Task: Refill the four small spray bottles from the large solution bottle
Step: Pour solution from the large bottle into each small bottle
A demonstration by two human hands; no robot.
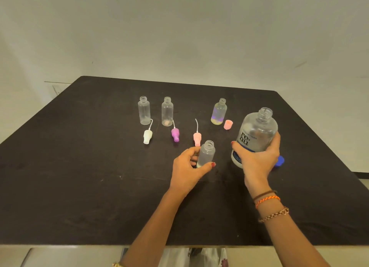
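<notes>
My right hand (257, 159) grips the large clear solution bottle (256, 133) around its lower half; its mouth is uncapped and it leans slightly right. My left hand (189, 167) holds a small uncapped spray bottle (206, 153) between thumb and fingers, upright on the black table (79, 177). Three more small bottles stand open at the back: two clear ones (144, 111) (167, 112) on the left and one (219, 112) with a purple-yellow tint further right.
Spray heads with dip tubes lie on the table: a white one (147, 136), a purple one (175, 134), a pink one (196, 138). A pink cap (228, 124) sits by the tinted bottle. A blue cap (279, 161) peeks out behind my right hand. A pale wall lies beyond.
</notes>
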